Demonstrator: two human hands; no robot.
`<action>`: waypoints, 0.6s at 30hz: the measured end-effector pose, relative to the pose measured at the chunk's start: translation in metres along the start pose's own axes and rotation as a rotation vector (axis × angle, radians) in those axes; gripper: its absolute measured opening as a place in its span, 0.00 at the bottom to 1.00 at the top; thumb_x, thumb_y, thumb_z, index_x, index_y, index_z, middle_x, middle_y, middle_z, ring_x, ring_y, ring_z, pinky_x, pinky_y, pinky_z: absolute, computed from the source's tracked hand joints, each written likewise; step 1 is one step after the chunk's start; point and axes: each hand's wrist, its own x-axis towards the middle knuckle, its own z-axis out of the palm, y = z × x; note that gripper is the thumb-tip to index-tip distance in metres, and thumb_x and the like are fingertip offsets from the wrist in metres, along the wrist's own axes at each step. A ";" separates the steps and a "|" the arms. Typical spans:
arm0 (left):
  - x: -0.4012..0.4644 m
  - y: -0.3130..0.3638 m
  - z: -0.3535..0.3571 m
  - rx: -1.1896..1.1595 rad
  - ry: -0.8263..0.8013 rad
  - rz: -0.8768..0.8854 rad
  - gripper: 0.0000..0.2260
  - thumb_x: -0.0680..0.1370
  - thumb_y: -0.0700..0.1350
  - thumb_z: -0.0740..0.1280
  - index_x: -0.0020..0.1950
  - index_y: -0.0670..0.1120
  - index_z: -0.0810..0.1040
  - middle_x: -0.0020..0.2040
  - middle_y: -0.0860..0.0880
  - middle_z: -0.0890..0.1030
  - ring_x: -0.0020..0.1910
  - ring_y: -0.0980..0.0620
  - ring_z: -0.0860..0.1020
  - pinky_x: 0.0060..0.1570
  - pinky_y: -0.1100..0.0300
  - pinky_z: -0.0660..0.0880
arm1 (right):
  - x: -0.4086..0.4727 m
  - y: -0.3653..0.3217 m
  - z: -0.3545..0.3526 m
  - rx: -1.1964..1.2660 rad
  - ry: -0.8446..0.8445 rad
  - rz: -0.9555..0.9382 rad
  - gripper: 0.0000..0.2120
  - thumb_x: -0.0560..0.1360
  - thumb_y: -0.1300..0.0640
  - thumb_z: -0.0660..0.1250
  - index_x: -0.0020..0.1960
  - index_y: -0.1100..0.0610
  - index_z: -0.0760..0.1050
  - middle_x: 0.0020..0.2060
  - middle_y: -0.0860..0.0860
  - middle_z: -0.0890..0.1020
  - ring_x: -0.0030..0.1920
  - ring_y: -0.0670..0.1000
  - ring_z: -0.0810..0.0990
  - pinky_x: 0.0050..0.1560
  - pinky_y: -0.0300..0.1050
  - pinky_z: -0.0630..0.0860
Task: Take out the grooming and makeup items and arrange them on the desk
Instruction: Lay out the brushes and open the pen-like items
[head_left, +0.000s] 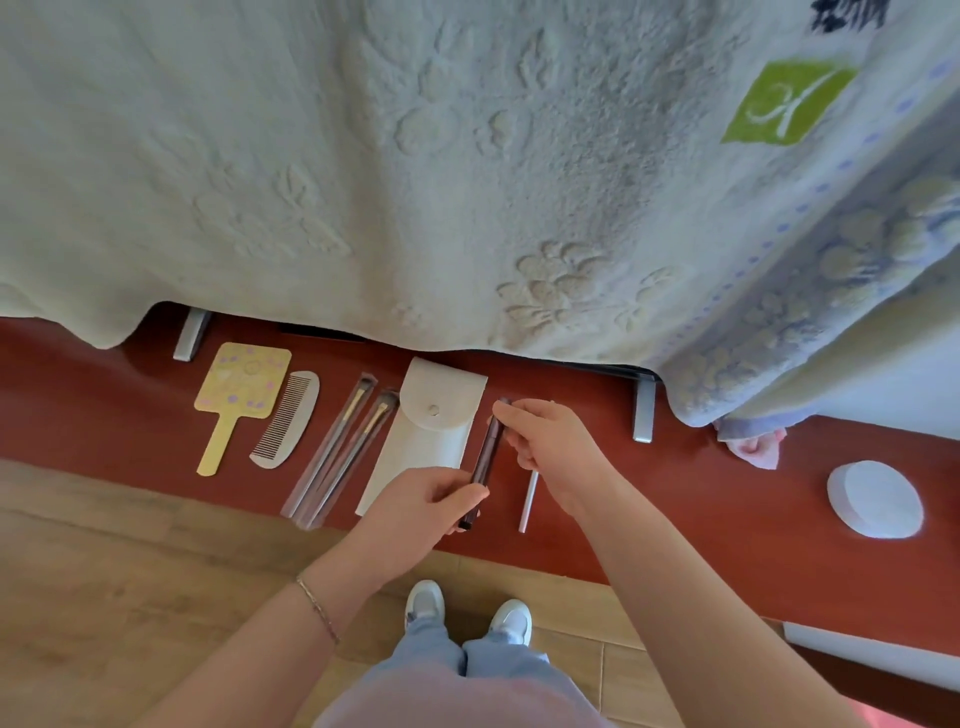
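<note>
Both hands, left hand (426, 496) and right hand (545, 441), pinch the dark brush (485, 457); uneven release could roll it toward 3 o'clock onto the white stick (529, 501).

A white cursive mark, perhaps an "h", stands on the blanket's green patch (787, 101).

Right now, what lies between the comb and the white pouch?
Two makeup brushes in clear sleeves lie side by side between the comb and the white pouch, seen in the head view.

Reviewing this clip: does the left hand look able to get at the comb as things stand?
Probably not at once: the left hand holds the near end of a dark brush. The comb lies uncovered further left, beyond two sleeved brushes.
</note>
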 end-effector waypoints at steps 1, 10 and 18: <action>-0.002 -0.002 0.000 0.037 -0.030 0.008 0.11 0.78 0.52 0.62 0.46 0.49 0.81 0.39 0.50 0.81 0.38 0.58 0.77 0.42 0.68 0.74 | 0.002 -0.003 -0.001 0.075 0.035 0.004 0.13 0.75 0.52 0.65 0.37 0.60 0.73 0.23 0.48 0.65 0.24 0.46 0.59 0.27 0.40 0.56; 0.001 -0.022 -0.002 0.177 0.096 0.042 0.09 0.76 0.54 0.63 0.40 0.51 0.76 0.35 0.54 0.78 0.36 0.57 0.76 0.36 0.70 0.70 | 0.023 -0.022 -0.045 -0.302 0.156 -0.043 0.12 0.75 0.53 0.66 0.37 0.60 0.78 0.27 0.50 0.73 0.26 0.45 0.67 0.32 0.39 0.63; 0.039 -0.016 0.001 0.541 0.119 0.132 0.12 0.76 0.54 0.63 0.50 0.47 0.78 0.43 0.51 0.79 0.41 0.56 0.76 0.38 0.67 0.68 | 0.061 -0.016 -0.030 -0.718 0.191 0.011 0.16 0.73 0.56 0.65 0.27 0.55 0.71 0.27 0.51 0.75 0.27 0.47 0.71 0.28 0.40 0.65</action>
